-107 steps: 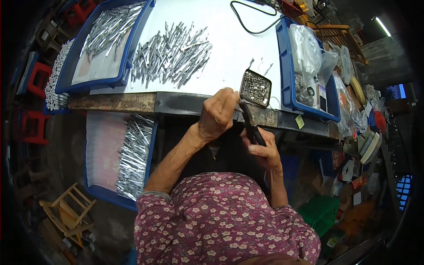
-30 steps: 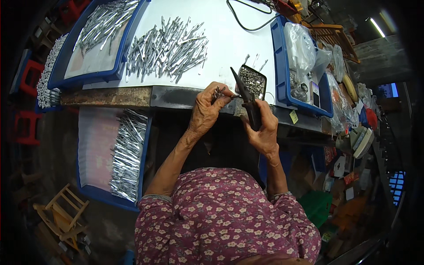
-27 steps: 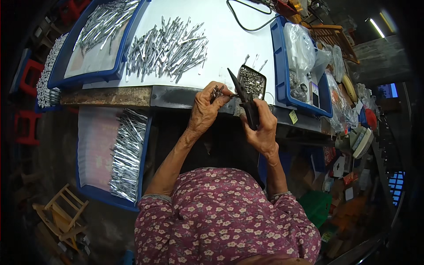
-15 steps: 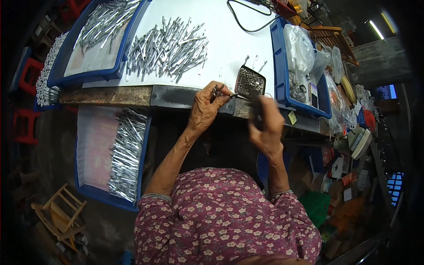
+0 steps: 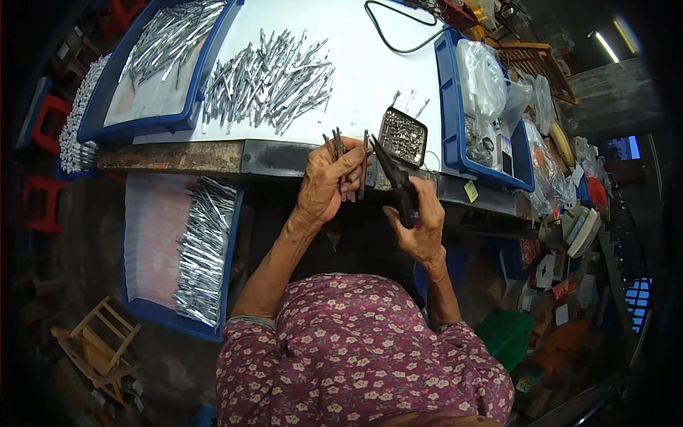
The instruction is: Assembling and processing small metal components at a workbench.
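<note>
My left hand [image 5: 321, 188], at the table's front edge, is closed around several thin metal strips [image 5: 332, 146]. One strip stands upright between its thumb and fingers, on the side toward the tool. My right hand [image 5: 425, 231] grips dark pliers [image 5: 400, 182]. Their jaws point up and left, close beside that upright strip; whether they touch it I cannot tell. Just beyond the pliers lies a small dark square tray [image 5: 425, 142] of tiny shiny metal pieces. A large loose pile of silvery strips [image 5: 267, 78] covers the table on the left.
A blue bin [image 5: 192, 114] with more strips stands on the table at far left. Below the edge, another blue bin [image 5: 231, 263] holds stacked strips. On the right, a blue bin [image 5: 449, 107] contains plastic bags. A black cable [image 5: 388, 39] loops at the back.
My right hand has shifted slightly left and down, and the blurred pliers now show clearly. My left hand has turned, so its strips now stand more upright.
</note>
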`<action>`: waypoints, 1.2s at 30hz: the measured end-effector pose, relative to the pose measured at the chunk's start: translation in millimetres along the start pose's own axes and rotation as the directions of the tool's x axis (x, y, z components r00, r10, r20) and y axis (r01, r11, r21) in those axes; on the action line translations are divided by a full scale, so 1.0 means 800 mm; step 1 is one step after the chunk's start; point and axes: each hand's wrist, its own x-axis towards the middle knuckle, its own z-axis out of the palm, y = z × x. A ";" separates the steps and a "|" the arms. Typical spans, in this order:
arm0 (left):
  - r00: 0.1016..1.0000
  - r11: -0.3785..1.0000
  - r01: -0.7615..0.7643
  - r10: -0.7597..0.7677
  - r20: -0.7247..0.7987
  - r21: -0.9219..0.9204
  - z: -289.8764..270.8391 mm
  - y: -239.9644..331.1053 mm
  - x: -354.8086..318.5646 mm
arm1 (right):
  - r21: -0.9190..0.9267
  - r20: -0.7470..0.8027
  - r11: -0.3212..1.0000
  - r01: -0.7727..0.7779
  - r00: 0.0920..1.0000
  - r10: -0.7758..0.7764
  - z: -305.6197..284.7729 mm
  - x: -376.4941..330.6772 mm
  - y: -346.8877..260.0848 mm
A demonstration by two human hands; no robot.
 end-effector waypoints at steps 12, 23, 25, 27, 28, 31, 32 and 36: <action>0.994 0.976 0.105 -0.110 -0.017 -0.192 -0.001 -0.003 -0.001 | -0.228 -0.060 0.967 0.113 0.990 -0.130 0.012 -0.017 0.014; 0.923 0.784 -0.265 0.374 -0.086 0.562 0.016 -0.019 -0.003 | 0.358 0.187 0.866 -0.349 0.935 0.300 0.015 -0.025 -0.010; 0.880 0.572 -0.290 0.475 -0.022 0.767 0.015 -0.016 -0.002 | 0.385 0.295 0.788 -0.481 0.873 0.389 0.005 -0.021 -0.015; 0.622 0.007 -0.570 0.657 0.426 0.822 0.017 -0.009 0.005 | 0.516 0.499 0.583 -0.627 0.774 0.390 -0.006 -0.020 -0.009; 0.592 -0.081 -0.614 0.610 0.527 0.785 0.016 -0.004 0.006 | 0.591 0.497 0.547 -0.593 0.802 0.333 -0.006 -0.018 -0.004; 0.510 -0.356 -0.688 0.383 0.770 0.632 0.012 0.009 0.011 | 0.694 0.607 0.241 -0.678 0.731 0.310 -0.015 -0.024 0.003; 0.474 -0.394 -0.728 0.303 0.827 0.561 0.013 0.015 0.013 | 0.691 0.665 0.117 -0.713 0.691 0.284 -0.017 -0.027 0.008; 0.488 -0.392 -0.737 0.254 0.835 0.550 0.004 0.018 0.014 | 0.684 0.699 0.060 -0.727 0.676 0.233 -0.018 -0.029 0.009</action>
